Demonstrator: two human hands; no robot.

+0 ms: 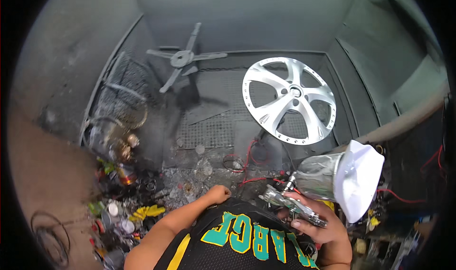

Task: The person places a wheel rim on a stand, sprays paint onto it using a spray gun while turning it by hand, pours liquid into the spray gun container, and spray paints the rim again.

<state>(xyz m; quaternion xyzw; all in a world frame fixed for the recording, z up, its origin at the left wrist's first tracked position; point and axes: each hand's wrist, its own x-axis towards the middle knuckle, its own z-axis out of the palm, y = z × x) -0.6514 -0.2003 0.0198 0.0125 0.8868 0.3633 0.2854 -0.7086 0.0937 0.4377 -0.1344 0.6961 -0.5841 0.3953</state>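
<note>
My right hand [313, 217] is closed around a metal spray gun [292, 204] in front of my body, at the lower right. Just beyond that hand is a translucent, paint-smeared cup [317, 176], lying close against the gun; I cannot tell how the two join. A white, paper-like piece [358, 180] covers the cup's right end. Curled into a fist, my left hand [219, 194] rests near my waist, with nothing showing from it. Farther ahead stands a silver five-spoke wheel face [306, 112], tilted and apart from both hands.
A grey stand with four arms [182, 58] is left of the wheel. A red hose [248, 157] snakes over the dusty floor. Cans, bottles and a yellow glove [146, 212] clutter the lower left. Grey booth walls [237, 18] enclose the far side.
</note>
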